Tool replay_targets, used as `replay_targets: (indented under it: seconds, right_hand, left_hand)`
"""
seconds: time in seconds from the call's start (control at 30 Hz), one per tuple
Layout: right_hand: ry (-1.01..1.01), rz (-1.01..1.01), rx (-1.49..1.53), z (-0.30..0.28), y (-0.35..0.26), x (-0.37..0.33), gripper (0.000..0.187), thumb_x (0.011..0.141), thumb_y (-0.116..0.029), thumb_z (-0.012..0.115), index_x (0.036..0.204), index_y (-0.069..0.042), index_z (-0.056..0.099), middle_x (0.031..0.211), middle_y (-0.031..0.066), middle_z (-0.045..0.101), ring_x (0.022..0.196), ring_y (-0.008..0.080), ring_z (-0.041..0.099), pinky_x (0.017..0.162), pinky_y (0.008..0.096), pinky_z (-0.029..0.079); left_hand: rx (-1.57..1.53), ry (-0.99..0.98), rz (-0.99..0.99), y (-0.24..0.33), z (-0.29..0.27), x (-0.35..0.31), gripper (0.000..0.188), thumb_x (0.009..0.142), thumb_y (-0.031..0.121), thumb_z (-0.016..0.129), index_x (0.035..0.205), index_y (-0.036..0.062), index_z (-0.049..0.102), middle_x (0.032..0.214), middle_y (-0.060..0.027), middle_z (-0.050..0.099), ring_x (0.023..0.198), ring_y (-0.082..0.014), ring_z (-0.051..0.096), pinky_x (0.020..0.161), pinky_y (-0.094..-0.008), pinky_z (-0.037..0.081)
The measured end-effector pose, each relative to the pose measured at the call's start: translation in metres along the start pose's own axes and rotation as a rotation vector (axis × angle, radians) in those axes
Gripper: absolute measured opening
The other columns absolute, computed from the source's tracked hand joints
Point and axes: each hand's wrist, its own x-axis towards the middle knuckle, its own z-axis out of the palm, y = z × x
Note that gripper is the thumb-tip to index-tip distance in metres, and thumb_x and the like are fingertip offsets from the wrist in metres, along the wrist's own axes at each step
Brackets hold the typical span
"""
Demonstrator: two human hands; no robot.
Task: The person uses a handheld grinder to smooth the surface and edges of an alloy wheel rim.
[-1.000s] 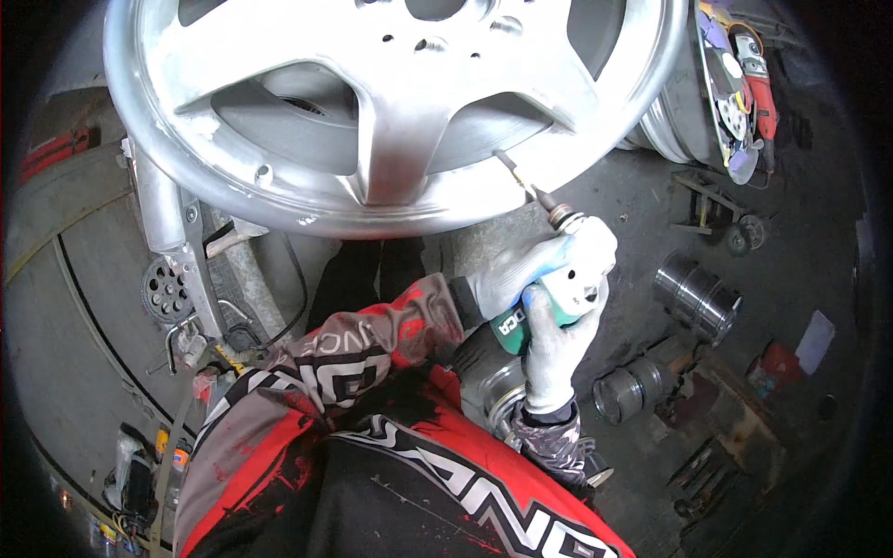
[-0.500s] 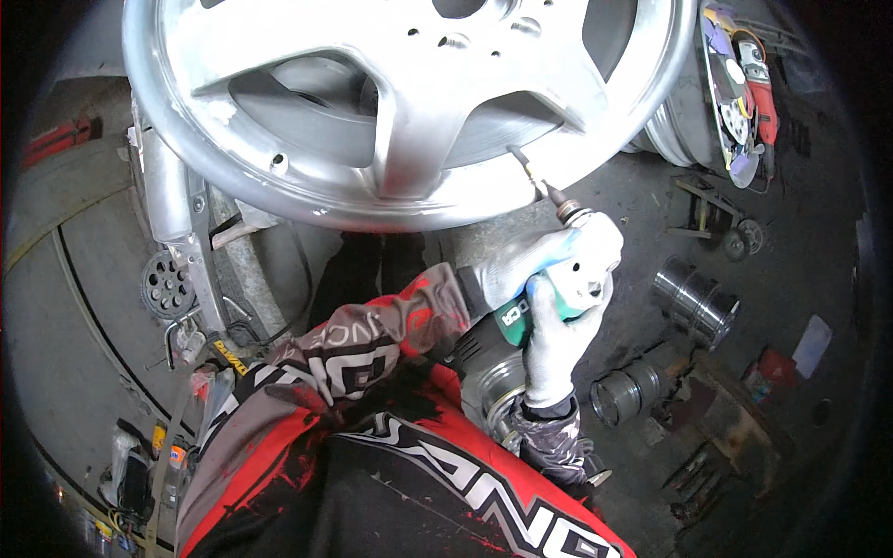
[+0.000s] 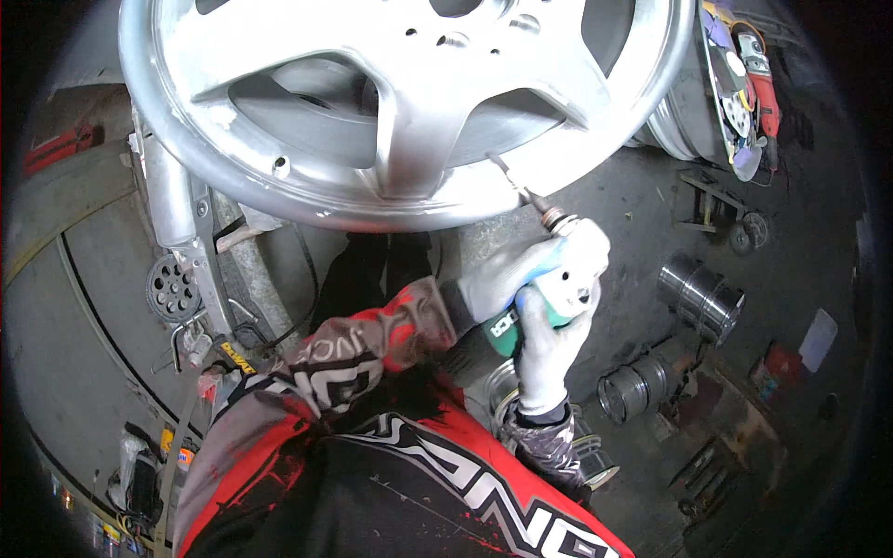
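Observation:
A silver alloy wheel rim (image 3: 406, 158) fills the top of the view, its broad spokes facing me. Both my hands wear white gloves with blue patches. My left hand (image 3: 507, 277) is wrapped round the front of a green and white die grinder (image 3: 503, 337). Lower down, my right hand (image 3: 551, 358) grips the same tool around its body, thumb up. From the grinder's collet a thin bit points up and left, its tip at the lower edge of a spoke opening. Whether the tip touches the metal I cannot tell.
At the upper right, a red angle grinder (image 3: 766, 104) hangs beside abrasive discs. Shiny metal wheel barrels (image 3: 699, 296) stand on the floor to the right. A metal stand (image 3: 177, 206) with a perforated disc (image 3: 173, 286) is at the left.
Both hands have shifted left and slightly down with the die grinder. Its bit tip has moved left along the edge of the spoke opening. The wheel has hardly moved.

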Motion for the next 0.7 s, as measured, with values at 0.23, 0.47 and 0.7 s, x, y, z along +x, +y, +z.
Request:
replay_targets:
  seconds: [0.23,0.47,0.7]
  right_hand:
    - [0.085,-0.059,0.044,-0.003,0.005,0.021,0.081,0.08,0.0,0.082,0.149,0.0,0.039,0.131,0.0114,0.057,0.12,0.019,0.058,0.105,0.0359,0.047]
    - [0.025,-0.052,-0.07,0.004,0.0,0.001,0.092,0.076,-0.004,0.087,0.152,0.0,0.035,0.136,0.0133,0.053,0.124,0.0207,0.055,0.108,0.0365,0.046]
    - [0.099,-0.035,0.0,0.007,-0.006,0.016,0.092,0.076,-0.005,0.088,0.152,0.001,0.037,0.134,0.0138,0.054,0.122,0.0207,0.057,0.105,0.0363,0.048]
  left_hand:
    - [-0.107,-0.092,0.198,-0.011,0.0,0.036,0.04,0.109,0.022,0.048,0.145,0.0061,0.051,0.14,-0.0175,0.058,0.129,-0.0284,0.058,0.113,-0.0423,0.043]
    - [-0.214,0.031,0.098,-0.042,0.001,0.002,0.041,0.112,0.024,0.043,0.146,0.0018,0.051,0.142,-0.012,0.059,0.13,-0.0193,0.056,0.113,-0.037,0.044]
    - [-0.254,0.029,0.058,-0.039,-0.003,0.025,0.043,0.11,0.028,0.047,0.144,0.0024,0.053,0.14,-0.0112,0.06,0.129,-0.0186,0.057,0.112,-0.036,0.044]
